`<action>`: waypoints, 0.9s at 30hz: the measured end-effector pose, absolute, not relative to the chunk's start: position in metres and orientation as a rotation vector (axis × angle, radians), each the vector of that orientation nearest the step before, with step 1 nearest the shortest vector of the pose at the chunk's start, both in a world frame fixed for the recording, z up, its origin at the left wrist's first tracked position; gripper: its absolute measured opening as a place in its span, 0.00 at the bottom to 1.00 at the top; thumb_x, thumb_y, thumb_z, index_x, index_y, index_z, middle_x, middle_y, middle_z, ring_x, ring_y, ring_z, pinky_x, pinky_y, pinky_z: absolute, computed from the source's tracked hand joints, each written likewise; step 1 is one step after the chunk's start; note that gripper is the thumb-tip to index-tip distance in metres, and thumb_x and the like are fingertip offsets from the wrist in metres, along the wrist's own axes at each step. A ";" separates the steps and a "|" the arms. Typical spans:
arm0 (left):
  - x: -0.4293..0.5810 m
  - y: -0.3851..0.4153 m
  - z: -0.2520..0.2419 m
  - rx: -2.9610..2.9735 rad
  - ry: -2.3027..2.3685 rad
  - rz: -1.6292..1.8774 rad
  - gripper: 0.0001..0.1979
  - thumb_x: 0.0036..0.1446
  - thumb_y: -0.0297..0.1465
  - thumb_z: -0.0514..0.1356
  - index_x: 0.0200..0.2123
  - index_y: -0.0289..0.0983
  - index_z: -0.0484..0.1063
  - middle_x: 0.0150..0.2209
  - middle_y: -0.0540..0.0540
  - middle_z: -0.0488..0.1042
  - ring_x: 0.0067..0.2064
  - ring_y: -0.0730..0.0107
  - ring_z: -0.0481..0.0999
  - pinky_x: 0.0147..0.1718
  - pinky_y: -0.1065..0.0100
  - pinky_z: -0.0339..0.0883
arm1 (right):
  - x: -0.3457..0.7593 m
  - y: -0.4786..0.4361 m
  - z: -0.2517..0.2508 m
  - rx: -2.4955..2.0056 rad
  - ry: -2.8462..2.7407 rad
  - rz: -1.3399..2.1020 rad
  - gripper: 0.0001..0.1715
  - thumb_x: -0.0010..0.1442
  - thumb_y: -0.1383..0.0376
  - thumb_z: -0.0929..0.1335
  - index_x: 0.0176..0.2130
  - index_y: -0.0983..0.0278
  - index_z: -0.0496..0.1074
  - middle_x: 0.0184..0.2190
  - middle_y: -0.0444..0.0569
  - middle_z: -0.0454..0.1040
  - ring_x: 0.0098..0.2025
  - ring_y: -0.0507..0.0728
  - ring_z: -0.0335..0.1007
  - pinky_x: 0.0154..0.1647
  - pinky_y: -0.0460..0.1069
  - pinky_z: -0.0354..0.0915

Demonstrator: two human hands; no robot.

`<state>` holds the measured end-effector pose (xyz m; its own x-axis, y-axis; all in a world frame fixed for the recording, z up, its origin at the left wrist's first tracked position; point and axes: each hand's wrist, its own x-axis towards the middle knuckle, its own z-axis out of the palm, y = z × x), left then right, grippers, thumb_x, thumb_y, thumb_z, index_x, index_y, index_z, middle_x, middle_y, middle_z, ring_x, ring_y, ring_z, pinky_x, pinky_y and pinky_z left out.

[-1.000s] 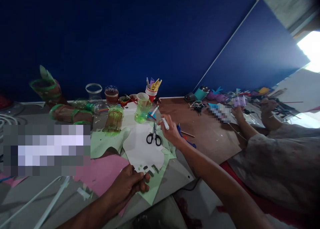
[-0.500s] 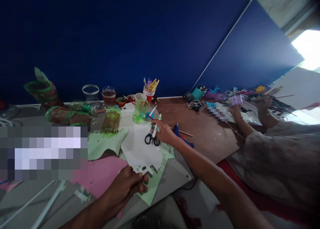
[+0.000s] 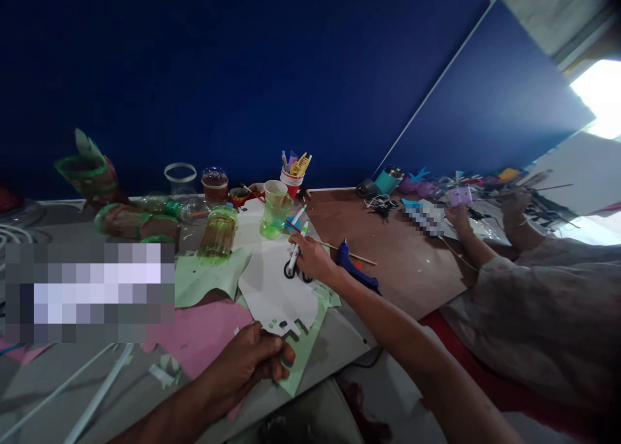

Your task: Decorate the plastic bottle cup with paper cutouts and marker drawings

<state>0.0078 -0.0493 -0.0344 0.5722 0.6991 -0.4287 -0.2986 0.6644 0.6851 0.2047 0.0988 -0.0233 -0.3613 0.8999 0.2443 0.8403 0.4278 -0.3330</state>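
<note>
My right hand (image 3: 310, 255) is closed around a white marker (image 3: 294, 257) with a green end. Just under it, the black handles of scissors (image 3: 290, 271) show, partly covered by the hand. White paper (image 3: 264, 285) with small cut notches lies below, over light green paper (image 3: 299, 369). My left hand (image 3: 262, 356) rests near the notched edge with thumb and fingers curled together; what they hold, if anything, is hidden. Beyond the right hand stand a green-tinted clear cup (image 3: 275, 214) and an upturned green and brown cup (image 3: 218, 237). A second marker (image 3: 297, 216) lies behind the hand.
A blue glue gun (image 3: 354, 269) and a wooden stick (image 3: 356, 255) lie right of my forearm. Red cups (image 3: 292, 184) hold wooden tools at the back. Pink paper (image 3: 206, 334) and white strips (image 3: 99, 392) lie left. A co-worker's hands (image 3: 458, 216) hold a purple piece at right.
My right hand and the marker have shifted slightly left and now cover more of the scissors. My left hand stays near the paper's edge, fingers still curled. The view has moved slightly.
</note>
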 end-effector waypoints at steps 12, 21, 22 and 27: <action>0.000 -0.059 -0.014 0.680 0.491 0.352 0.17 0.50 0.42 0.64 0.33 0.33 0.72 0.31 0.39 0.78 0.25 0.69 0.75 0.21 0.72 0.64 | 0.189 0.030 0.006 -0.998 -2.106 0.407 0.16 0.58 0.64 0.67 0.48 0.62 0.66 0.40 0.52 0.74 0.43 0.57 0.71 0.44 0.51 0.66; 0.002 -0.047 -0.006 0.515 0.581 0.862 0.12 0.55 0.38 0.61 0.34 0.34 0.72 0.24 0.51 0.69 0.21 0.80 0.64 0.25 0.74 0.61 | 0.169 -0.012 0.016 -0.647 -2.220 0.324 0.19 0.58 0.68 0.66 0.49 0.58 0.61 0.47 0.56 0.73 0.51 0.58 0.68 0.50 0.55 0.66; 0.002 -0.047 -0.006 0.519 0.588 0.868 0.12 0.55 0.38 0.61 0.32 0.34 0.72 0.21 0.51 0.67 0.21 0.79 0.64 0.24 0.74 0.60 | 0.167 -0.013 0.016 -0.630 -2.221 0.319 0.19 0.58 0.68 0.66 0.49 0.58 0.61 0.47 0.56 0.72 0.51 0.58 0.68 0.50 0.55 0.66; 0.002 -0.046 -0.006 0.520 0.677 0.912 0.08 0.55 0.34 0.62 0.30 0.35 0.67 0.21 0.52 0.68 0.21 0.80 0.63 0.24 0.74 0.59 | 0.166 -0.012 0.011 -0.610 -2.156 0.361 0.20 0.58 0.67 0.67 0.49 0.58 0.60 0.48 0.57 0.71 0.51 0.58 0.68 0.49 0.55 0.67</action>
